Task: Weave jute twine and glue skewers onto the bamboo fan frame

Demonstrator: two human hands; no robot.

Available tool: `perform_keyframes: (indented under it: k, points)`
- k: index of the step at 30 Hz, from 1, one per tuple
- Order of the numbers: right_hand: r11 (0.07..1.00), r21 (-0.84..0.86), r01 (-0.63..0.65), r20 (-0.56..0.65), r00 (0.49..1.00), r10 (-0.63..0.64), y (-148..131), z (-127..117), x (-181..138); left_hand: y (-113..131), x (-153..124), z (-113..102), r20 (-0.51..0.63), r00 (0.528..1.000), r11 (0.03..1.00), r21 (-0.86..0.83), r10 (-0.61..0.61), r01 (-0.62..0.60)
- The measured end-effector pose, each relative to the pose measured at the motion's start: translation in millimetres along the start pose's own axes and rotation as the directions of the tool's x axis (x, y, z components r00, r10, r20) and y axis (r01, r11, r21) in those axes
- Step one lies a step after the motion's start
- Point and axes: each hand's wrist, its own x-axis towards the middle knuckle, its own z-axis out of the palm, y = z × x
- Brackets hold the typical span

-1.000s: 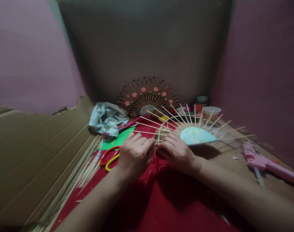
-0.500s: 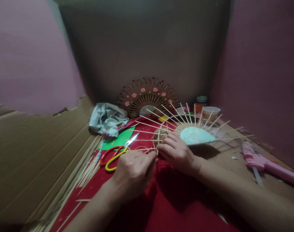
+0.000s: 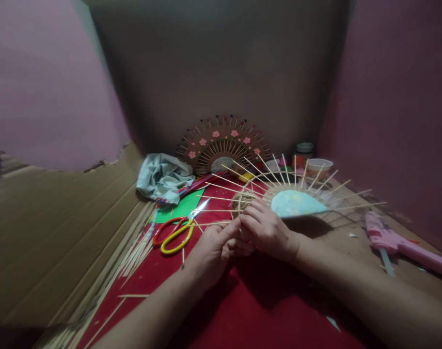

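Note:
A half-round fan of thin bamboo sticks spreads before me, with a pale blue half-disc at its base and twine woven round it. My right hand is closed on the fan's left side, fingers over the woven part. Pressed against it, my left hand is closed in a pinch at the lowest left stick, where the twine runs. The fingertips partly hide the strand they hold. Behind the right fingers lies brown twine. Scissors with red and yellow handles lie left of the hands, blades partly spread.
A flowered fan leans on the back wall. Beside it lie a crumpled pale cloth and green paper. A pink glue gun lies right, a cup and jar behind. Loose sticks lie left on red cloth.
My left hand has turned and moved right, its fingers now reaching under beside the right hand. The right hand keeps its hold, and the fan has hardly moved.

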Motion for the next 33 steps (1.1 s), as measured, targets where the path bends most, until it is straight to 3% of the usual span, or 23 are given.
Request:
perform_keyframes:
  k: [10, 15, 20, 30, 33]
  points:
    - [0.987, 0.140, -0.084, 0.067, 0.995, 0.075, -2, -4, -1, -9, 6, -12, -0.157, 0.980, 0.991, 0.082, 0.119, -0.107]
    - [0.974, 0.186, -0.129, 0.088, 0.990, 0.114, -3, -8, -2, -8, 5, -13, -0.227, 0.967, 0.990, 0.108, 0.113, -0.090]
    - [0.973, 0.178, -0.147, 0.079, 0.988, 0.135, -2, -4, -5, -5, 5, -10, -0.209, 0.974, 0.996, 0.034, 0.082, -0.077]
    - [0.979, 0.116, -0.169, 0.053, 0.985, 0.163, 1, 0, -9, -5, 1, -6, -0.043, 0.999, 0.999, -0.042, 0.024, -0.026]
    - [0.979, 0.109, -0.173, 0.046, 0.985, 0.169, 2, 2, -9, -5, 1, -6, -0.079, 0.997, 0.999, -0.040, -0.002, -0.001]
